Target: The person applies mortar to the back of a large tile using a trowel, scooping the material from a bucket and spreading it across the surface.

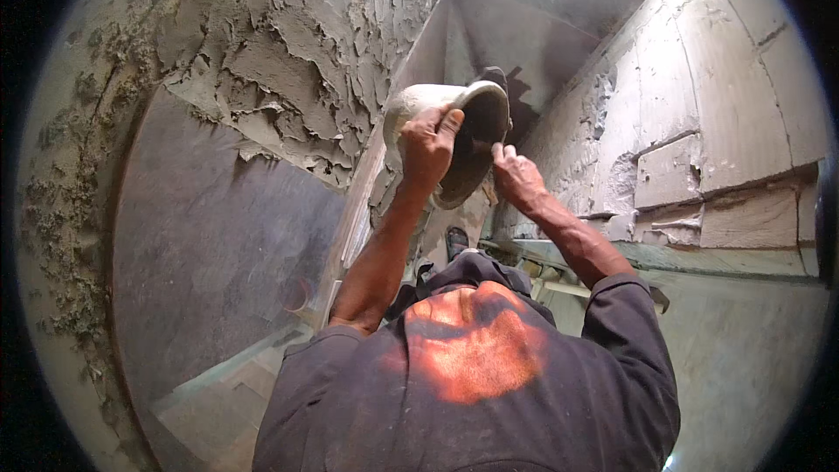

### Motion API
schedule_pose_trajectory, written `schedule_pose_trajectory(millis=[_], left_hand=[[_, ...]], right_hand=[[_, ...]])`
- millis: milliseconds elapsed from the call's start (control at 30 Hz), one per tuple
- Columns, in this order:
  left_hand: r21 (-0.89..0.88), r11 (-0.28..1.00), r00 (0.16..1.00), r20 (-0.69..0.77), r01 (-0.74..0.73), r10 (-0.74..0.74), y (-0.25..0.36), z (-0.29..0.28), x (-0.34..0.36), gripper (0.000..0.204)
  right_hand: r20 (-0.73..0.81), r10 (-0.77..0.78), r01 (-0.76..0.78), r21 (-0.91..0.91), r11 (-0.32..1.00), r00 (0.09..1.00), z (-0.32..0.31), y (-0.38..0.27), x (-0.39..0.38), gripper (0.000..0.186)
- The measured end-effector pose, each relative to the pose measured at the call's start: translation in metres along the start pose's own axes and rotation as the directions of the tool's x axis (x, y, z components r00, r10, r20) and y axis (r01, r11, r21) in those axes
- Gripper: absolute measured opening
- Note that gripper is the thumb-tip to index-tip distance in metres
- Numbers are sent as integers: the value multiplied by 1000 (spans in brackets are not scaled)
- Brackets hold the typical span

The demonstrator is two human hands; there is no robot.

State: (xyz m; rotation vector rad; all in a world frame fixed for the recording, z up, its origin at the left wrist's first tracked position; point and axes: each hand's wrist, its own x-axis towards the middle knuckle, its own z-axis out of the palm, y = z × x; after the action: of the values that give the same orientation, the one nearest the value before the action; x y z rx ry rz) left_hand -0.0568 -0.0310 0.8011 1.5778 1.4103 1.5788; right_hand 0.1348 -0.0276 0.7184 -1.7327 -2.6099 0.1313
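A pale, clay-coloured hollow vessel (407,107) with a thick rounded rim is held up in front of me, its dark opening turned toward the right. My left hand (427,150) is closed on its near side, the thumb pressed along the rim. Close to the right edge of the opening, my right hand (517,177) has its fingers curled tightly. Whatever sits in those fingers is too small to name. The vessel's far side and most of its inside are in shadow.
Cracked, flaking grey clay (288,61) covers the upper left, above a smooth dark grey panel (218,236). To the right stand thick pale slabs (690,96) with cracks, over a ledge (699,258). A sandalled foot (456,241) shows below the vessel.
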Motion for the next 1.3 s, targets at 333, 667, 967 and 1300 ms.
schedule_pose_trajectory(millis=[333,667,967,1300], left_hand=[[-126,986,989,113,112,-98,0,-15,-24,25],[-358,872,942,106,334,-318,-11,-38,-65,26],[-461,839,897,-175,290,-406,-83,-35,-90,27],[-654,599,551,-317,462,-772,-161,-72,-171,28]], right_hand=[[-23,-235,219,462,859,972,14,-40,-30,21],[79,-212,76,770,633,974,16,-69,-52,31],[160,-88,-89,840,535,983,25,-70,-54,34],[257,-58,-165,759,630,965,57,-4,-72,31]])
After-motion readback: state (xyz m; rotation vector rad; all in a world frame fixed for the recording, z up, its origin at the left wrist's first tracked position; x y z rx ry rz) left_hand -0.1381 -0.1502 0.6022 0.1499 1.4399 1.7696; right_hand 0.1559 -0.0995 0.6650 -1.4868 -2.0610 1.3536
